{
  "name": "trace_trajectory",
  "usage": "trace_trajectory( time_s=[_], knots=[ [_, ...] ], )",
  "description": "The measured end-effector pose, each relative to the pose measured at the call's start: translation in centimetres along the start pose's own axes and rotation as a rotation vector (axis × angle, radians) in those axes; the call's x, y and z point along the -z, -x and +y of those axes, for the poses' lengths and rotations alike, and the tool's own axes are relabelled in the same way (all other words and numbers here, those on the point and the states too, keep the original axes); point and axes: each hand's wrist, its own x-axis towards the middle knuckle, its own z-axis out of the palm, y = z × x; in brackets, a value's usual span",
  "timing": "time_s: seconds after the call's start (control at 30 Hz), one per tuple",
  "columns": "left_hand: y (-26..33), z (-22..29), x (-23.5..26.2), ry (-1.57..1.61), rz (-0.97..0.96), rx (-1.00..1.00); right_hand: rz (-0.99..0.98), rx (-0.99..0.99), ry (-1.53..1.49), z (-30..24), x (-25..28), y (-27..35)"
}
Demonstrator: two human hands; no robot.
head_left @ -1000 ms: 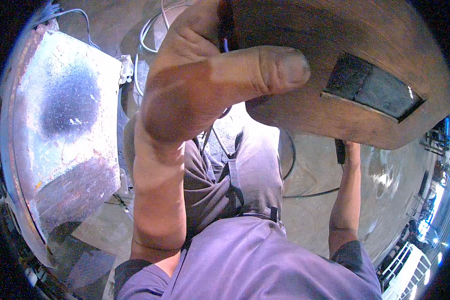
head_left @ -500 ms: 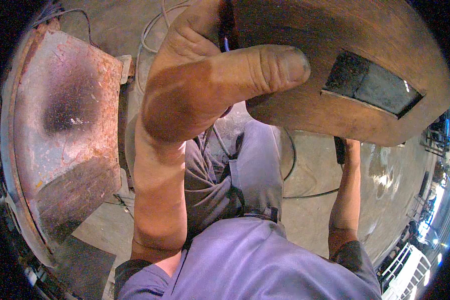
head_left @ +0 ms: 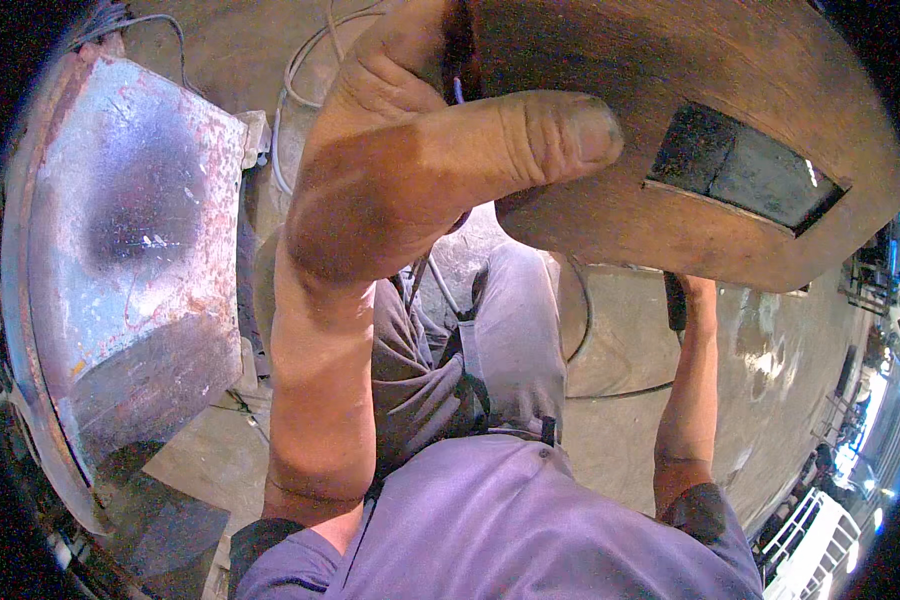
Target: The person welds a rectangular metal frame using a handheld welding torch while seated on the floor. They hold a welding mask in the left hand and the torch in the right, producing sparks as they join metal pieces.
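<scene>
My left hand (head_left: 440,170) is closed around the edge of a brown hand-held welding shield (head_left: 590,225), its thumb lying across the near face. The shield fills the upper right of the view and has a dark rectangular window (head_left: 750,165). Beneath the shield's lower edge is my right hand (head_left: 702,287), mostly hidden behind it. A black handle (head_left: 676,303), which looks like the end of an electrode holder, sticks out beside that wrist with a cable leading off. The right fingers and whatever is past the shield do not show.
At left stands a large curved metal piece (head_left: 160,180), worn and rusty, with a dark smudge. A dark flat plate (head_left: 175,540) lies below it. Cables (head_left: 295,85) loop on the concrete floor (head_left: 620,350). A white slatted frame (head_left: 815,545) is at lower right.
The metal piece at left is now lit by a stronger bluish-white light. My hands and the shield have hardly shifted.
</scene>
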Motion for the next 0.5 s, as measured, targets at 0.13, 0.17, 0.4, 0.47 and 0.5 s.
trace_trajectory(
  time_s=[0.13, 0.17, 0.4, 0.47, 0.5],
  knots=[
    [0.0, 0.0, 0.0, 0.002, 0.0, -0.001, -0.005, -0.01, -0.007, 0.0, -0.1, 0.3],
    [0.0, 0.0, 0.0, 0.002, -0.002, -0.001, -0.01, -0.018, -0.011, 0.0, -0.1, 0.5],
    [0.0, -0.2, -0.3, -0.006, 0.002, -0.015, -0.117, -0.141, -0.269, -2.6, -0.1, 2.4],
    [0.2, 0.0, -0.2, -0.011, 0.011, -0.025, -0.101, -0.124, -0.365, -7.3, 0.9, 4.0],
    [0.2, 0.0, -0.4, -0.009, 0.012, -0.031, -0.086, -0.119, -0.414, -8.2, 1.2, 4.5]
  ],
)
